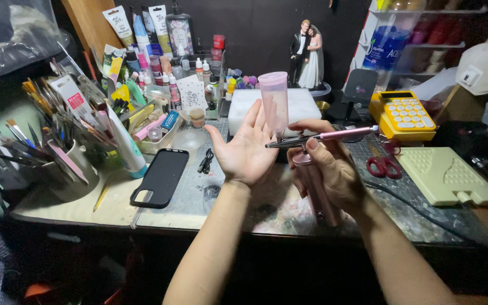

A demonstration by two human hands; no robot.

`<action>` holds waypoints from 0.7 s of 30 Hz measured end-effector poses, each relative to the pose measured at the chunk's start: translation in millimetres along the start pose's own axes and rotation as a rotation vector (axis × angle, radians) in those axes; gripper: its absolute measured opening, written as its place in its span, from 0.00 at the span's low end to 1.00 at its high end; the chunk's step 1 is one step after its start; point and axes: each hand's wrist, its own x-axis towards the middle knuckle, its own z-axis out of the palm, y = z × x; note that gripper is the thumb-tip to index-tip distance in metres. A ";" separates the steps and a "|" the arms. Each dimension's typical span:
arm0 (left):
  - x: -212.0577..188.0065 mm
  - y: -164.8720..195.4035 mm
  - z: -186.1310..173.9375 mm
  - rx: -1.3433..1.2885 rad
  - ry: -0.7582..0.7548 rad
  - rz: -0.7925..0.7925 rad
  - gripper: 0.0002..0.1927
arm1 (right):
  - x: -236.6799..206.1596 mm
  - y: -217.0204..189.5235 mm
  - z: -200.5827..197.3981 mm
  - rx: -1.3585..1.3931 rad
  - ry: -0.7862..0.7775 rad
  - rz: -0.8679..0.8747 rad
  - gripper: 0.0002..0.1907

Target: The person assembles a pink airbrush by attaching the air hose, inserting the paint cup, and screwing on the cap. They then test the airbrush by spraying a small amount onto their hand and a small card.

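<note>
At bench centre | your right hand (330, 169) keeps a closed grip on the pink airbrush (326, 136), cup upright, nozzle toward 9 o'clock | your left hand (248, 147) open, palm before the nozzle | white paint tubes (136, 25) at 11 o'clock | yellow calculator (402, 115) at 2 o'clock

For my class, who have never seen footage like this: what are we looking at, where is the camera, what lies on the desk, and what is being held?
One picture, from a camera on the person's head, looking down at their own bare hands. The right hand grips a pink airbrush with a pink cup on top, its tip pointing at the open palm of the left hand. On the cluttered desk lie a black phone case, red scissors, a yellow calculator, paint tubes, brushes in a mug and a bride-and-groom figurine.
</note>
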 end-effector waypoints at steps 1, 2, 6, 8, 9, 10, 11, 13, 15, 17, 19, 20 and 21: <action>-0.8 -1.1 -0.1 0.011 0.004 -0.005 0.70 | 0.0 -0.4 -0.1 -0.007 0.007 -0.004 0.20; -1.3 -1.7 0.2 0.023 0.007 -0.011 0.70 | 0.2 -0.4 -0.3 -0.014 0.015 -0.009 0.20; -0.6 -2.4 1.9 0.031 -0.012 -0.005 0.70 | 0.3 3.1 -1.7 -0.003 0.030 -0.015 0.18; -0.6 -1.3 2.3 -0.001 -0.007 -0.001 0.70 | 0.1 5.8 -0.8 0.025 0.029 -0.022 0.17; -0.5 -1.2 2.3 -0.017 -0.004 0.001 0.70 | -0.1 6.5 -0.7 0.040 0.029 -0.024 0.17; -0.6 -1.1 2.3 -0.014 -0.008 0.001 0.70 | -0.3 6.7 -0.5 0.040 0.023 -0.022 0.17; -0.7 -1.2 2.0 -0.011 -0.011 0.000 0.70 | -0.4 6.8 -0.5 0.040 0.017 -0.020 0.17; -1.7 -0.6 1.8 0.002 -0.013 -0.003 0.70 | -0.8 6.0 -0.4 0.032 0.013 -0.008 0.17; -2.4 0.0 1.5 0.021 -0.010 -0.010 0.70 | -0.9 4.9 -0.6 0.015 0.018 0.012 0.18; -3.4 -0.1 1.3 0.047 -0.020 -0.010 0.70 | -1.0 4.6 -0.5 -0.022 0.021 0.014 0.18; -3.3 -0.4 0.9 0.029 -0.016 -0.006 0.70 | -1.4 5.1 -0.4 -0.006 0.026 0.020 0.18; -2.8 -0.3 0.7 -0.001 -0.008 -0.002 0.70 | -1.8 5.5 -0.3 0.029 0.029 0.025 0.17; -2.7 0.2 0.3 -0.030 0.000 0.003 0.70 | -2.0 6.1 -0.1 0.065 0.031 0.030 0.17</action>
